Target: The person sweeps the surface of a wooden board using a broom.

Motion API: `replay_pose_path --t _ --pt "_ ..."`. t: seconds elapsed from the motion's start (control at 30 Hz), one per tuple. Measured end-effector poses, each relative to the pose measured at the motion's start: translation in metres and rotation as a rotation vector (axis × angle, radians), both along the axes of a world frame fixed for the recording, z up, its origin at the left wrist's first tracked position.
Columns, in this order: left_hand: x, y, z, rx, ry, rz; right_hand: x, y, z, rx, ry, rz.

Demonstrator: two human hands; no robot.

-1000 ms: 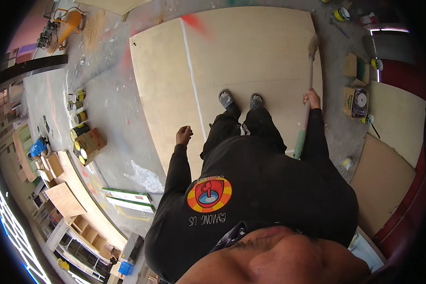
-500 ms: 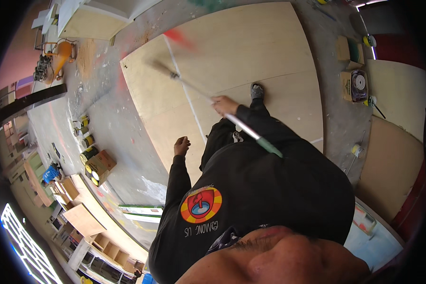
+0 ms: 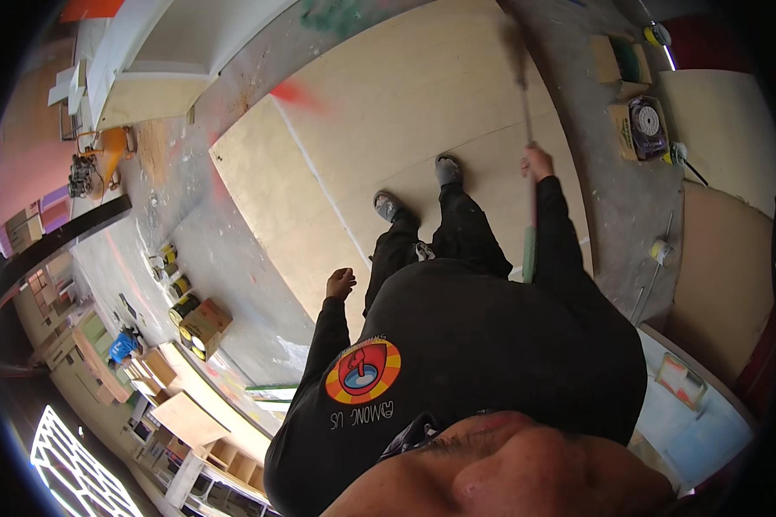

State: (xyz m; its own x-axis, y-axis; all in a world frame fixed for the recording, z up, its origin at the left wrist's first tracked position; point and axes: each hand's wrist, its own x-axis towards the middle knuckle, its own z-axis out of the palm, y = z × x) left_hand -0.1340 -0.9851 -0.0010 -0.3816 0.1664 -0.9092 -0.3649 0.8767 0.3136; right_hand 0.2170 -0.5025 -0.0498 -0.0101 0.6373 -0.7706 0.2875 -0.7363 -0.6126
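Note:
My right hand (image 3: 538, 161) is closed round the pole of a long-handled broom (image 3: 530, 211), out to the right of my body. The green end of the handle lies along my right forearm. At the far end the broom head is smeared by motion, over the right edge of a large plywood sheet (image 3: 388, 103) on the floor. Away from the broom, my left hand (image 3: 341, 283) hangs at my left side, above the sheet's near left edge. Its fingers are curled in, and nothing shows in them. Both my feet stand on the plywood, right of a pale line across it.
Paint cans and a cardboard box (image 3: 205, 320) stand on the floor to the left. At the right are open boxes (image 3: 645, 129), a roller (image 3: 661, 252) with a pole and leaning boards (image 3: 717, 284). An orange machine (image 3: 112, 164) and a pale cabinet (image 3: 151, 99) stand far left.
My right hand and the broom have swung from the left side of the plywood to its right edge. My left foot has come into view on the sheet. My left hand stays low.

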Motion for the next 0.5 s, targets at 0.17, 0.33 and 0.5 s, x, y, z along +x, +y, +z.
replay_pose_path --t 0.17,0.33,0.5 --pt "0.006 0.039 0.005 0.114 0.115 -0.020 0.049 0.036 0.042 0.097 0.178 -0.097" --pt "0.010 0.066 0.009 0.141 0.115 -0.057 0.006 -0.015 0.088 0.165 0.154 0.287" --pt "0.010 0.078 0.016 0.159 0.161 -0.101 -0.116 -0.069 0.066 -0.059 0.368 0.708"
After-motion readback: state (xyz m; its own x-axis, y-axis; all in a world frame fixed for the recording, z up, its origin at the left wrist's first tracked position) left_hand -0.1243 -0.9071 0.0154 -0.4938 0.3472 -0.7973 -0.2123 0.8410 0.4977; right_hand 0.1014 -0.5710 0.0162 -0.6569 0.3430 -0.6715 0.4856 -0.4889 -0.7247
